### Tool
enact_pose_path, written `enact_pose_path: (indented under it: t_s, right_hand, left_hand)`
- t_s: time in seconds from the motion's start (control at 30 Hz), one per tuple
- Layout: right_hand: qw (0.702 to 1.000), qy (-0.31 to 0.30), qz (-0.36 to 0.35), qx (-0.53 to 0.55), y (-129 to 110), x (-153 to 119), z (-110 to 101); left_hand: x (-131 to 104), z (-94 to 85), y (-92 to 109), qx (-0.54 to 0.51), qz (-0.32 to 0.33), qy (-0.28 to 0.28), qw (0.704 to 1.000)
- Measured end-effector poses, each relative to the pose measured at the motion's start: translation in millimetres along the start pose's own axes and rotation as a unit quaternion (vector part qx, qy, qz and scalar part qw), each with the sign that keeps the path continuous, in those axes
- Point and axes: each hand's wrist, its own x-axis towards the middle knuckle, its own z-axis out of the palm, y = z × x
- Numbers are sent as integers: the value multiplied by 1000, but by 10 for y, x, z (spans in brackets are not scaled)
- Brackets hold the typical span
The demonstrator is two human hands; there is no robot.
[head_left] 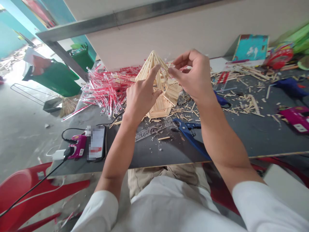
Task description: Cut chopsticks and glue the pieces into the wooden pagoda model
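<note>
Head view: left hand (142, 96), thumb and forefinger apart, touches the stick model (158, 79); right hand (193, 75) at its right side, grip unclear.

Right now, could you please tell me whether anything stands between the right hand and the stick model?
Nothing visible does: the right hand is at the sloping top of the stick model, though contact is unclear. The blue cutter lies nearer the person, not between them.

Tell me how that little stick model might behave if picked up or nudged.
The stick model is likely light, being so thinly built. It may be fragile, as its pointed roof has slender pieces. Its flat-looking base probably resists tipping.
</note>
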Motion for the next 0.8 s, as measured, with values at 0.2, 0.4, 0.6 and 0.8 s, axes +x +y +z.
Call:
enact_pose_path:
  t_s: [0.2,0.4,0.6,0.8]
  right_hand:
    - [998,-65,-10,-5,35,-28,39]
    - [994,-108,16,-17,7,-60,103]
    - [988,-131,66,51,123,-48,170]
    - [990,-117,59,52,194,-36,186]
  left_hand:
    - [-3,-49,-62,-16,-2,17,1000]
    - [7,-40,-68,13,-8,8,1000]
    - [-6,-32,-46,17,8,-18,1000]
    - [-6,-57,-74,5,13,-17,1000]
